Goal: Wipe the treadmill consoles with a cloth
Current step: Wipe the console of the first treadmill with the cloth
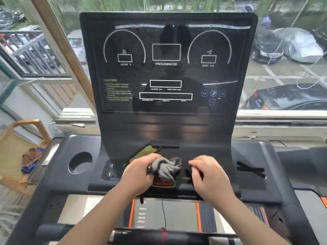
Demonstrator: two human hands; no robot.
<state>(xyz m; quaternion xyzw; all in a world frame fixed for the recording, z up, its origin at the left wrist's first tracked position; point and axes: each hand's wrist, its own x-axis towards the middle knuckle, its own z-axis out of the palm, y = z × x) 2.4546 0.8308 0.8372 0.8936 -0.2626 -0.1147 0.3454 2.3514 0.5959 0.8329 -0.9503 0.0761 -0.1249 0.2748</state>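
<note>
The handlebar [159, 236] is lying nearest the camera, below the console [166, 68]. The console is rising tall and glossy, its upper panel showing faint smears and reflections. At the console's lower edge the left hand [139, 175] is clutching the bunched grey cloth [166, 167], while the right hand [208, 175] is curling beside it, whether around anything cannot be told. Spreading the cloth flat would likely wipe better.

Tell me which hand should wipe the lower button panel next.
Left, probably. The left hand already has the grey cloth bunched in its grip, resting on the lower button panel. The right hand is curled beside the cloth with none of it visibly in its grip.
</note>
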